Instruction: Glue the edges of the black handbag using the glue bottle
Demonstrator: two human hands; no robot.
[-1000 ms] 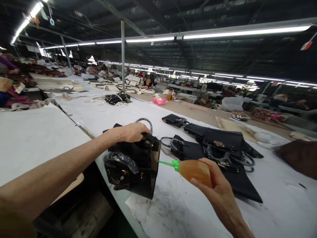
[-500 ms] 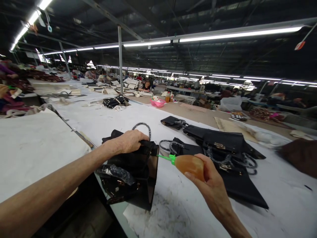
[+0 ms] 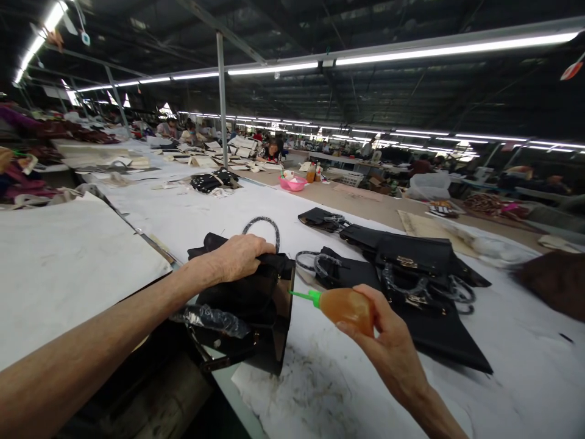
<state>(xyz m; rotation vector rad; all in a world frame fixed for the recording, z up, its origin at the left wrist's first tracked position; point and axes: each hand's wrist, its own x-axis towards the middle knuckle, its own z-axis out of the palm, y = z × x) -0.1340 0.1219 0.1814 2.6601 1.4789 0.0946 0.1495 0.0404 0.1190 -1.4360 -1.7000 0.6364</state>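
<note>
the white worktable (image 3: 365, 390) spreads to the right of the black bag (image 3: 253, 296) and beyond it, and its near edge slants past below the bag's left part, which juts out over a dark gap; a second white table (image 3: 68, 262) is left of the bag. a strip of white surface separates the bag from the flat black bags (image 3: 411, 256) lying to its right. the bag itself is directly under the person's left hand (image 3: 244, 259), one wrapped handle (image 3: 214, 320) on its near side. that hand is closed over the bag's top, fingers curled around it. right of the bag, the right hand (image 3: 388, 335) is wrapped around an amber bottle (image 3: 347, 308), its green nozzle (image 3: 308, 296) pointing at the bag's beige-edged side; whether the tip touches cannot be told.
</note>
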